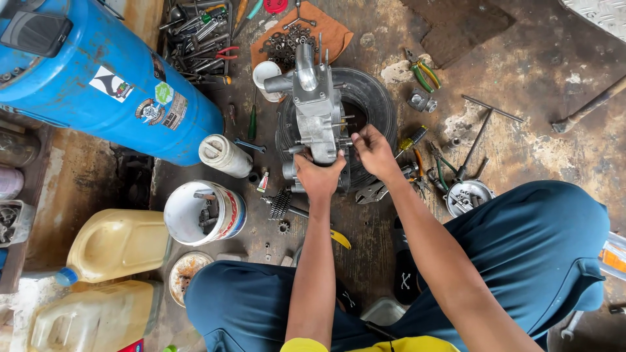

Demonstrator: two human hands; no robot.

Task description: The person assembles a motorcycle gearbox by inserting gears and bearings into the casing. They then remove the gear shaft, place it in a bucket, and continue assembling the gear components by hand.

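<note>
While the engine case (317,111) sits on the tire (375,98), keep left hand (318,175) clamped on its near end, w/ right hand (373,151) pinching at the side studs; best steady it, no rocking.

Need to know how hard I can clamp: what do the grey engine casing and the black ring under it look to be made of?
The grey engine casing, gripped by the left hand with the right hand at its side, looks like cast aluminium: dull silver, matte, with moulded ribs and bosses. The black ring beneath it looks like a rubber tyre: matte black, rounded wall, though tread is not clear.
</note>
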